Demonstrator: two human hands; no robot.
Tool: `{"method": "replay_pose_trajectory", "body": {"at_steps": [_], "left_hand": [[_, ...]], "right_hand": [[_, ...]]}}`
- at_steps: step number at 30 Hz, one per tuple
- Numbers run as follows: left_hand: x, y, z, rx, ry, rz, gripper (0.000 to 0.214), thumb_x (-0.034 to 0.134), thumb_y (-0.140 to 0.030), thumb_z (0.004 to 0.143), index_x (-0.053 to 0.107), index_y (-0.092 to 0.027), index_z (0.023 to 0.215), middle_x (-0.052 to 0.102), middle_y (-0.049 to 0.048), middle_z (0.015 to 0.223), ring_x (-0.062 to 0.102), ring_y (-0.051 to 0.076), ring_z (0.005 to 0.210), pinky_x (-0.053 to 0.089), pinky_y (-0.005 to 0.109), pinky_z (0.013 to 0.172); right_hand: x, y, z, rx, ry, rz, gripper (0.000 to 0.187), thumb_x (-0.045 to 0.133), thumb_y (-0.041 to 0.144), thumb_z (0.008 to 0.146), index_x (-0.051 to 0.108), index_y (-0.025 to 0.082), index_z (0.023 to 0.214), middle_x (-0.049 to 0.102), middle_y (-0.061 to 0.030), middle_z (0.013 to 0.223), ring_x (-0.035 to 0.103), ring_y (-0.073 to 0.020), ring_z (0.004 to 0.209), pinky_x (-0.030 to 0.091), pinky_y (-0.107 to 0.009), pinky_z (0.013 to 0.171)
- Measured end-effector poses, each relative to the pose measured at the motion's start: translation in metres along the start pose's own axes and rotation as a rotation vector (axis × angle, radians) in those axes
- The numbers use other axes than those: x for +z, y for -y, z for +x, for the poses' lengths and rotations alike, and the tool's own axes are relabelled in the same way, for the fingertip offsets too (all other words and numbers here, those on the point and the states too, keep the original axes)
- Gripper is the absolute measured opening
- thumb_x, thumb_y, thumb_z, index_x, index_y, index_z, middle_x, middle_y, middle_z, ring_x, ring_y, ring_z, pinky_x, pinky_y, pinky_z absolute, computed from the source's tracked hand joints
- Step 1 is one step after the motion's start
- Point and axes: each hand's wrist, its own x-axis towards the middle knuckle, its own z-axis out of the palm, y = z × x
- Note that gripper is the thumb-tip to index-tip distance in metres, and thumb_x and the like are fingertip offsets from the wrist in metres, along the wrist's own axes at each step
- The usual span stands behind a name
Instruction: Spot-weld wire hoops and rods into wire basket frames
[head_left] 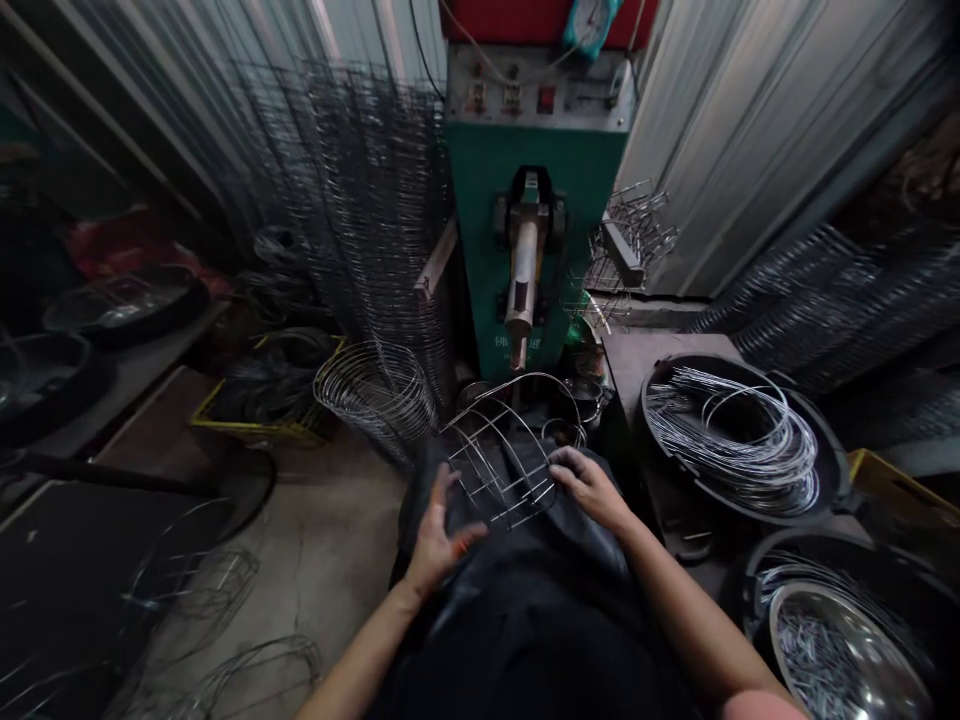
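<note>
A wire basket frame (504, 465) of thin bent metal rods is held over my lap, below the electrode of a green spot welder (517, 280). My right hand (589, 487) pinches the frame's right edge between thumb and fingers. On the other side my left hand (442, 535) has its thumb and fingers spread apart, close to the frame's left edge; no grip shows there. A dark apron (525, 620) covers my lap beneath the frame.
Wire rings (742, 440) fill a black basin on the right, near a metal bowl (825, 650) of short rods. Stacked wire racks (360, 190) stand behind on the left. A yellow crate (262, 430) and loose wire frames (202, 590) lie on the left.
</note>
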Motion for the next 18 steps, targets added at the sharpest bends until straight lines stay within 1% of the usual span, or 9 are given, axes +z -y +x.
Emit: {"method": "replay_pose_trajectory", "body": {"at_steps": [2, 4, 6, 8, 11, 13, 15, 16, 18], "left_hand": [[0.002, 0.008, -0.008, 0.121, 0.197, 0.210, 0.077, 0.083, -0.023, 0.043, 0.053, -0.022, 0.115, 0.050, 0.0116, 0.128, 0.033, 0.030, 0.129, 0.021, 0.047, 0.106], [0.008, 0.016, -0.005, 0.147, 0.287, 0.276, 0.066, 0.082, -0.021, 0.045, 0.058, -0.022, 0.107, 0.054, 0.0126, 0.124, 0.035, 0.030, 0.127, 0.014, 0.051, 0.107], [0.013, 0.022, 0.004, 0.097, 0.257, 0.231, 0.051, 0.078, -0.019, 0.051, 0.061, -0.023, 0.099, 0.061, 0.0114, 0.113, 0.045, 0.028, 0.120, 0.015, 0.051, 0.107], [0.016, 0.024, 0.014, 0.024, 0.217, 0.145, 0.042, 0.075, -0.017, 0.054, 0.062, -0.025, 0.093, 0.064, 0.0091, 0.102, 0.053, 0.025, 0.109, 0.022, 0.049, 0.105], [0.013, 0.022, 0.019, -0.063, 0.242, 0.054, 0.038, 0.075, -0.015, 0.054, 0.062, -0.024, 0.088, 0.064, 0.0085, 0.098, 0.058, 0.021, 0.099, 0.037, 0.041, 0.097], [0.007, 0.020, 0.018, -0.145, 0.257, 0.012, 0.035, 0.076, -0.016, 0.054, 0.062, -0.023, 0.085, 0.062, 0.0089, 0.097, 0.058, 0.022, 0.097, 0.045, 0.035, 0.088], [0.001, 0.018, 0.018, -0.251, 0.266, -0.023, 0.033, 0.076, -0.018, 0.055, 0.062, -0.022, 0.084, 0.060, 0.0084, 0.092, 0.059, 0.023, 0.095, 0.050, 0.031, 0.078], [-0.001, 0.018, 0.019, -0.296, 0.274, -0.032, 0.032, 0.076, -0.020, 0.056, 0.061, -0.022, 0.085, 0.060, 0.0079, 0.089, 0.060, 0.024, 0.094, 0.051, 0.030, 0.074], [-0.002, 0.017, 0.023, -0.316, 0.295, -0.001, 0.034, 0.077, -0.023, 0.056, 0.060, -0.021, 0.086, 0.058, 0.0060, 0.083, 0.061, 0.024, 0.089, 0.052, 0.029, 0.071]], "right_hand": [[0.005, 0.012, 0.014, -0.048, 0.014, -0.024, 0.019, 0.051, 0.037, 0.081, 0.057, 0.019, 0.083, 0.056, 0.0013, 0.071, 0.052, -0.0139, 0.066, 0.043, -0.025, 0.063], [0.013, 0.022, 0.023, -0.083, 0.031, -0.049, 0.019, 0.049, 0.035, 0.082, 0.059, 0.019, 0.085, 0.059, 0.0010, 0.073, 0.054, -0.0145, 0.070, 0.045, -0.025, 0.066], [0.017, 0.026, 0.026, -0.119, 0.018, -0.081, 0.021, 0.048, 0.034, 0.083, 0.061, 0.020, 0.092, 0.062, -0.0005, 0.079, 0.057, -0.0156, 0.075, 0.046, -0.027, 0.070], [0.011, 0.019, 0.019, -0.165, -0.040, -0.138, 0.029, 0.050, 0.034, 0.082, 0.058, 0.021, 0.107, 0.064, -0.0041, 0.096, 0.059, -0.0182, 0.088, 0.046, -0.031, 0.079], [-0.030, -0.011, -0.014, -0.092, -0.254, -0.310, 0.043, 0.053, 0.033, 0.080, 0.051, 0.021, 0.121, 0.060, -0.0078, 0.114, 0.056, -0.0216, 0.102, 0.044, -0.036, 0.088], [-0.076, -0.039, -0.057, 0.128, -0.473, -0.505, 0.037, 0.050, 0.031, 0.082, 0.055, 0.020, 0.116, 0.063, -0.0088, 0.109, 0.058, -0.0227, 0.099, 0.044, -0.037, 0.087], [-0.121, -0.065, -0.115, 0.483, -0.666, -0.768, 0.032, 0.048, 0.027, 0.083, 0.058, 0.014, 0.110, 0.064, -0.0140, 0.104, 0.060, -0.0252, 0.096, 0.044, -0.037, 0.085], [-0.140, -0.076, -0.147, 0.700, -0.697, -0.885, 0.031, 0.047, 0.024, 0.083, 0.059, 0.011, 0.108, 0.064, -0.0172, 0.103, 0.061, -0.0269, 0.095, 0.045, -0.037, 0.083], [-0.165, -0.095, -0.206, 1.107, -0.632, -0.983, 0.028, 0.050, 0.021, 0.081, 0.062, 0.008, 0.103, 0.064, -0.0216, 0.100, 0.062, -0.0290, 0.091, 0.046, -0.037, 0.077]]}}
